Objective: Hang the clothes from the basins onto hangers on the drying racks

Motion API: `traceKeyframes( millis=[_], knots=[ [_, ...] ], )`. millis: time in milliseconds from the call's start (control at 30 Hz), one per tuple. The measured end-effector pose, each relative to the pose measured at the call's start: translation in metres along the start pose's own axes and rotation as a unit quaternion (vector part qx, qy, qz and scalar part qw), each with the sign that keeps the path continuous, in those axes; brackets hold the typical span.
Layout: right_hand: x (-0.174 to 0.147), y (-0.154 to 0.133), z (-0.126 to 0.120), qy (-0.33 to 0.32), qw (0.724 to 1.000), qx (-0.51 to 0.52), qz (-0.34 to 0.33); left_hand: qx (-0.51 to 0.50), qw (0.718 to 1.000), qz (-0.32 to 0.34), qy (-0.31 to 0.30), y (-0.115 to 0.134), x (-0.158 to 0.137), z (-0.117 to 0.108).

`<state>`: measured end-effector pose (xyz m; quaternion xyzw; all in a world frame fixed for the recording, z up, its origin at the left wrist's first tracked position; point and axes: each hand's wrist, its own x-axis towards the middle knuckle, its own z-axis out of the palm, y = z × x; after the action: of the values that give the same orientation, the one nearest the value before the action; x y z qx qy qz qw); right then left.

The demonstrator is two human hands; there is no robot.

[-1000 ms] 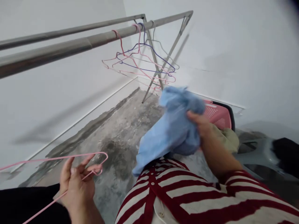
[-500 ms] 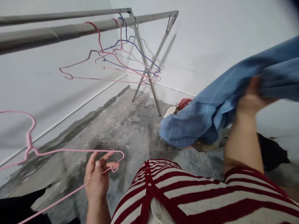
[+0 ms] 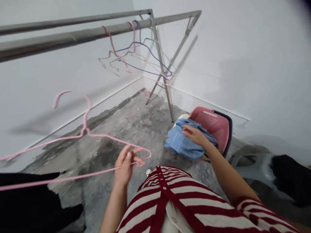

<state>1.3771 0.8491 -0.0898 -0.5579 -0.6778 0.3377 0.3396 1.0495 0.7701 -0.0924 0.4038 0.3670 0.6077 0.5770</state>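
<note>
- One pink hanger point(image 3: 87, 131), left half of the frame: probably light, smooth, springy; the neck should give a balanced hold.
- One left hand point(image 3: 126, 161), yours, lower centre: grip clamped on the hanger's right-hand corner.
- One blue cloth point(image 3: 179, 144), right of centre, bunched against a pink basket point(image 3: 224, 129): likely soft, limp, hard to break; pinch an edge fold.
- One right hand point(image 3: 194, 135), yours, over the cloth: fingers apart, contact uncertain.

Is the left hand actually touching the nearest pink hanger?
Touching. The head view shows the left hand holding the nearest pink hanger near one end, the wire running through its grasp.
</note>
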Motion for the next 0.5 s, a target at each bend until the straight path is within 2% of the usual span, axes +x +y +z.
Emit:
traceKeyframes(
  millis=[67, 133, 200, 267, 400, 500],
  knots=[
    [-0.002, -0.022, 0.037, -0.137, 0.984, 0.109, -0.021, -0.019, 0.999, -0.013, -0.023, -0.008, 0.004, 0.013],
    [-0.012, -0.047, 0.075, -0.238, 0.948, 0.203, -0.047, -0.038, 0.998, -0.018, -0.048, -0.012, 0.008, 0.023],
    [-0.022, -0.069, 0.104, -0.225, 0.943, 0.242, -0.036, -0.055, 0.996, -0.020, -0.064, -0.011, 0.013, 0.030],
    [-0.026, -0.085, 0.120, -0.163, 0.952, 0.259, -0.026, -0.073, 0.995, -0.023, -0.059, -0.007, 0.017, 0.033],
    [-0.011, -0.103, 0.120, -0.096, 0.954, 0.276, -0.064, -0.129, 0.991, -0.032, -0.014, 0.000, 0.016, 0.027],
    [0.009, -0.117, 0.111, -0.040, 0.958, 0.259, -0.115, -0.137, 0.988, -0.076, 0.016, -0.003, 0.001, 0.010]
  ],
)
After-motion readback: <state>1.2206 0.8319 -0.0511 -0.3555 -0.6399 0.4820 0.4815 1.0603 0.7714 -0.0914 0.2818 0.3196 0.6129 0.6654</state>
